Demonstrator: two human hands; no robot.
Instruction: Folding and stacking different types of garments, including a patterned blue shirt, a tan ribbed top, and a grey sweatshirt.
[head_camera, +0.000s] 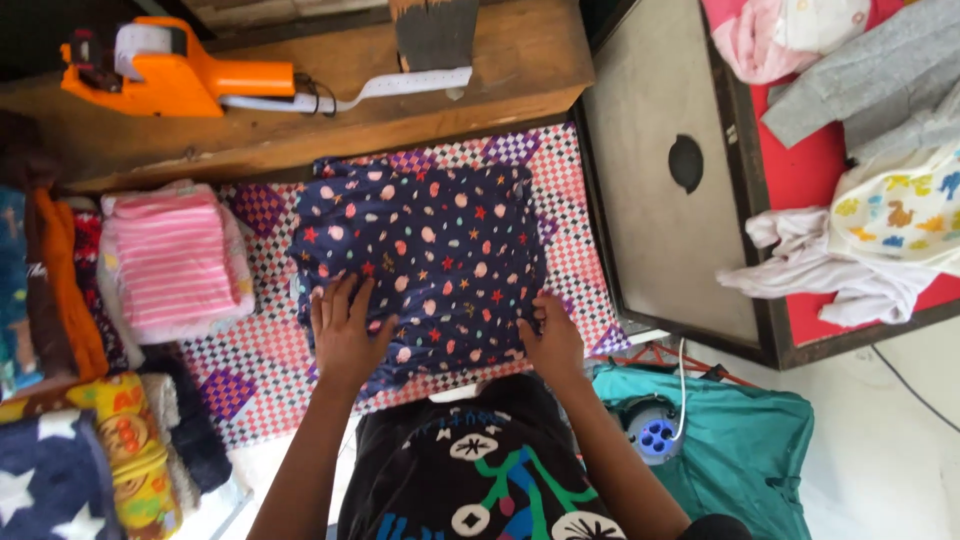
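My left hand (345, 335) lies flat, fingers spread, on the near left part of a folded navy garment (425, 255) dotted with stars and spots, while my right hand (550, 335) curls its grip around the garment's near right edge. The garment sits in the middle of the checked pink-and-white worktop (265, 350), with a folded pink striped stack (175, 260) to its left and an orange label gun (170, 72) on the wooden shelf (400, 115) beyond.
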